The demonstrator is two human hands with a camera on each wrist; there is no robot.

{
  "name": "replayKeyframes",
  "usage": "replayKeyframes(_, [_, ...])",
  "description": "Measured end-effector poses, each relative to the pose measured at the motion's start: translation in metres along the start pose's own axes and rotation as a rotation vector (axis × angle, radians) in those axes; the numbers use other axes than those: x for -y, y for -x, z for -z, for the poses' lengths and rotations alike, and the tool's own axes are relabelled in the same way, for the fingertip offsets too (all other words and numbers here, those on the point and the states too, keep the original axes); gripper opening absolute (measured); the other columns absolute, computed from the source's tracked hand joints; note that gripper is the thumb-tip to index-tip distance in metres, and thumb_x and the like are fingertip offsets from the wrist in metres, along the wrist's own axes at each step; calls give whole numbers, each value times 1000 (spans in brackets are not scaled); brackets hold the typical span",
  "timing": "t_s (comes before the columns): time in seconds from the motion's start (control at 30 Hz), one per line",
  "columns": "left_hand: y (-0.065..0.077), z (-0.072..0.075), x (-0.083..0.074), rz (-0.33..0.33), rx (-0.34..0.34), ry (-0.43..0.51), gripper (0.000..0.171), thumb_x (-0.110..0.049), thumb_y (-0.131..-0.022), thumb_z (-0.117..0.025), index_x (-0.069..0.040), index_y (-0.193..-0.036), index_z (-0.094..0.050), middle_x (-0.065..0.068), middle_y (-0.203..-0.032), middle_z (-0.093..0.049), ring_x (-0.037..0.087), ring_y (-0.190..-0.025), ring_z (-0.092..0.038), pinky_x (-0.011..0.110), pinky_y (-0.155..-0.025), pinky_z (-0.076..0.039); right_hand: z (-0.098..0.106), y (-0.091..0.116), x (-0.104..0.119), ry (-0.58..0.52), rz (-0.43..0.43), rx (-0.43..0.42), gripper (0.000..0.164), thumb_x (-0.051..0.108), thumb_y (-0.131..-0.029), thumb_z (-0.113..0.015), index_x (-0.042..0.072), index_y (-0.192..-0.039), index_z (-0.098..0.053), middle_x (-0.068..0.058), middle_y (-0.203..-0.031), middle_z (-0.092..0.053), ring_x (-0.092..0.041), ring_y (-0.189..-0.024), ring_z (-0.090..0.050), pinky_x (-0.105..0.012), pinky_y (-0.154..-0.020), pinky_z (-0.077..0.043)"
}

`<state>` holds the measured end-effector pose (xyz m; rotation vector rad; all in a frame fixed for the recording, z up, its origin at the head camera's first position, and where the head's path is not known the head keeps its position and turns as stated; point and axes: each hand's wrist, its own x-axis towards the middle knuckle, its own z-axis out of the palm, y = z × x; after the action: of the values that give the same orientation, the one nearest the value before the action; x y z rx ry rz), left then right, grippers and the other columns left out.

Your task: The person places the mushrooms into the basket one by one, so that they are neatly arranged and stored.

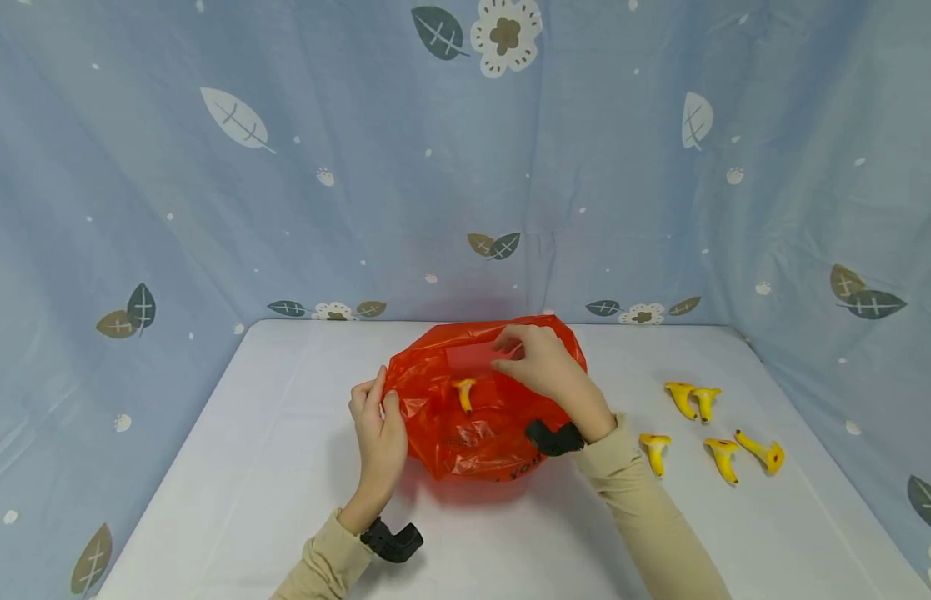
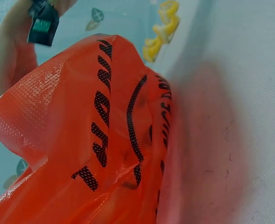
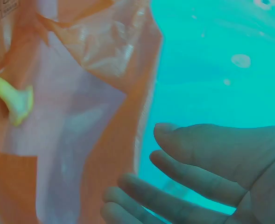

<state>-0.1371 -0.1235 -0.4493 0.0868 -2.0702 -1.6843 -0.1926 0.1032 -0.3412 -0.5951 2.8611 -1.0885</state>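
Note:
A red plastic bag with dark lettering lies on the table with its mouth spread wide. My left hand pinches its left rim between thumb and fingers; in the left wrist view the printed bag side fills much of the picture. Inside the bag is one small yellow mushroom-shaped piece, with a flared cap and a dark-tipped curved stem. Above the bag's right part hovers my right hand, its fingers loosely bent. In the right wrist view nothing sits between the right fingers.
On the white table, right of the bag, lie several more yellow pieces, some with red on their caps. A blue patterned curtain hangs behind and along both sides.

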Motion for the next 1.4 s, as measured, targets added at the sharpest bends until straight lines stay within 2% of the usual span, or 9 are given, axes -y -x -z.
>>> replayKeyframes(0.1, [0,0,-1,2,1,2,46,-3,-102,-44,4,-147,-43,16,-118,-43,27,-120,-36,44,-100,-34,10,12,-6,-11,6,-46,19,14,-88,-74,6,-105,-71,-9,-103,-70,-25,-90,-66,-42,-78,-54])
replayKeyframes(0.27, [0,0,0,-1,0,-1,45,-4,-102,-43,5,-146,-43,16,-118,-43,27,-120,-36,44,-100,-34,25,30,-20,-29,-39,-102,20,15,-91,-71,8,-109,-71,-7,-106,-69,-27,-94,-65,-44,-81,-54])
replayKeyframes(0.47, [-1,0,1,1,-2,9,45,-4,-102,-43,4,-147,-43,15,-118,-43,24,-119,-36,40,-97,-35,40,53,-49,-78,-59,-185,22,14,-93,-69,3,-113,-69,-12,-110,-69,-29,-97,-65,-44,-79,-57])
replayKeyframes(0.73, [-1,1,-1,23,-1,28,45,-6,-103,-41,1,-148,-43,14,-119,-44,23,-118,-37,37,-95,-35,54,79,-92,-120,-27,-273,20,15,-93,-70,5,-110,-70,-13,-108,-70,-17,-94,-65,-19,-77,-53])
replayKeyframes(0.83, [-2,1,-2,29,-9,22,45,-6,-103,-41,2,-147,-44,15,-119,-44,24,-117,-38,38,-93,-35,58,89,-106,-131,-44,-290,18,16,-94,-70,7,-110,-71,-12,-108,-70,-11,-92,-64,-16,-77,-52])
replayKeyframes(0.97, [-2,1,-2,35,-6,15,45,-6,-103,-41,2,-147,-43,15,-119,-44,24,-117,-38,39,-94,-35,60,101,-132,-126,-73,-286,18,18,-94,-69,8,-109,-71,-12,-108,-70,-8,-91,-63,-17,-77,-51])
replayKeyframes(1.17, [-1,2,-1,40,-3,14,46,-6,-103,-40,1,-148,-43,14,-119,-44,24,-118,-38,38,-94,-36,65,117,-162,-100,-139,-218,22,22,-94,-69,7,-111,-71,-14,-110,-69,-8,-90,-64,-22,-76,-52])
replayKeyframes(1.3, [-3,2,0,29,-9,17,45,-6,-103,-41,1,-147,-44,15,-118,-44,24,-118,-38,38,-96,-35,68,128,-177,-139,-161,-152,25,17,-94,-69,1,-113,-69,-16,-111,-69,-8,-90,-64,-23,-76,-51])
replayKeyframes(1.4, [-3,2,2,26,-11,20,45,-6,-103,-41,2,-147,-44,15,-118,-44,25,-118,-38,40,-98,-35,70,136,-189,-186,-157,-114,27,12,-93,-70,-4,-114,-68,-12,-110,-69,-9,-91,-65,-20,-77,-50])
